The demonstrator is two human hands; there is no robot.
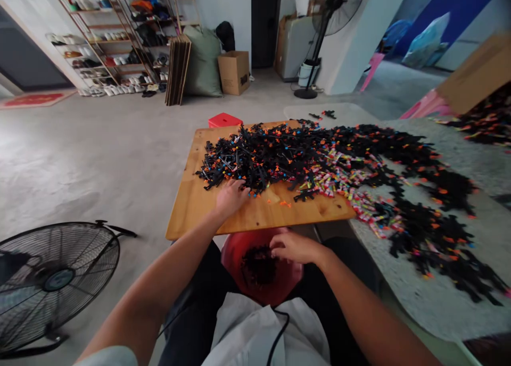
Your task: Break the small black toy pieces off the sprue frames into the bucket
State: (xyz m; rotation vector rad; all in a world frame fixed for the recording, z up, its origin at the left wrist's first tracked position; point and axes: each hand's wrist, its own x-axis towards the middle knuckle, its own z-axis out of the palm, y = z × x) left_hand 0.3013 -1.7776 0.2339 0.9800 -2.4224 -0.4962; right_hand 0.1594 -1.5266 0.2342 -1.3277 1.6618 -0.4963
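Head view: left hand (232,197), partly curled, at the near edge of toy guns (265,147) heaped on the counter (191,211); right hand (295,247), loosely curled, over the tub (232,255). Whether either holds anything cannot be told.

Parts (275,148) lie on the board (191,211), with more, apparently, in the bucket (231,262) below.

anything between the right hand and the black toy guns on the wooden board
Yes, the near edge of the wooden board: the right hand is at the red bucket on this side, the black toy guns beyond it.
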